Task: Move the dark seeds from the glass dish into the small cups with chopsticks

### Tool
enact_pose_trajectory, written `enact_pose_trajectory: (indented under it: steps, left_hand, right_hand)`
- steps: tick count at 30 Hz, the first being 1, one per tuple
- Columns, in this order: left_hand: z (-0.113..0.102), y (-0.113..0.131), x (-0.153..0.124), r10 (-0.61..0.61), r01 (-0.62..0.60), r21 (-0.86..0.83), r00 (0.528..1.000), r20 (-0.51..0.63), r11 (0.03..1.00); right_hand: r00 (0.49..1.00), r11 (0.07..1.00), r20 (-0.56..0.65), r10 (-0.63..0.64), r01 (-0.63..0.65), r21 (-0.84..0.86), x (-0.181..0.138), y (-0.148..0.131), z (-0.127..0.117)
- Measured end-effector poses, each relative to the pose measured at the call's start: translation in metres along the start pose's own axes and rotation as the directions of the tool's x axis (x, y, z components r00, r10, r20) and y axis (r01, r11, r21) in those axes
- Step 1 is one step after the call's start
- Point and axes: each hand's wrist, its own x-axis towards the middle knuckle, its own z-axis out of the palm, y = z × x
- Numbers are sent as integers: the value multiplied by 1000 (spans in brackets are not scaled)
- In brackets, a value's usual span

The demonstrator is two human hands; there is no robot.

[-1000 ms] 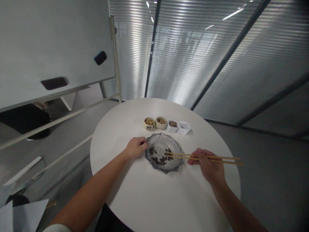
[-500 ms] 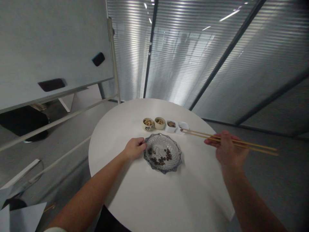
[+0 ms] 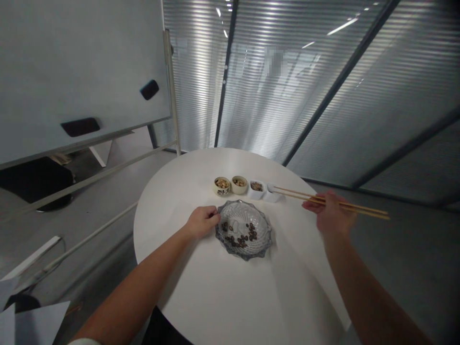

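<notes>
A scalloped glass dish [image 3: 260, 247] with several dark beans [image 3: 240, 237] sits in the middle of a round white table [image 3: 223, 287]. My left hand [image 3: 201, 221] rests closed against the dish's left rim. My right hand [image 3: 328, 212] holds a pair of wooden chopsticks [image 3: 354, 207] above the table's right side. Their tips reach over the rightmost small white square dish [image 3: 273, 194]. Beside it stand a second white square dish [image 3: 257, 189] and two round cream cups [image 3: 230, 186], all with nuts or beans inside.
A whiteboard on a stand [image 3: 82, 72] with two erasers is at the left. Frosted glass walls [image 3: 305, 86] run behind the table. White paper sheets [image 3: 32, 321] lie at the lower left on the grey floor.
My right hand lifted the chopsticks out of the glass dish and swung them up and right to the small white dish. The left hand stayed at the dish rim.
</notes>
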Motion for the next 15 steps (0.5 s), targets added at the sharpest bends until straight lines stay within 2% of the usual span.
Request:
enact_pose_trajectory:
  steps: [2,4,6,10,15]
  left_hand:
    - [0,-1,0,5,-5,-6,1000,3,1000]
    - [1,-1,0,12,-12,-8,1000,6,1000]
    - [1,-2,0,14,-14,-11,1000,8,1000]
    - [0,-1,0,12,-12,-17,1000,12,1000]
    - [-1,2,-1,-7,7,-8,1000,15,1000]
  right_hand:
    - [992,997,98,74,-74,-5,-16,-12,-2]
    - [964,987,219,150,-134,-88,-36,-23,-4]
    - [934,969,289,211,-162,-184,-55,-30,-5]
    - [899,932,321,298,-201,-302,-78,-29,-6]
    - [885,909,314,343,-229,-348,-83,-21,-4]
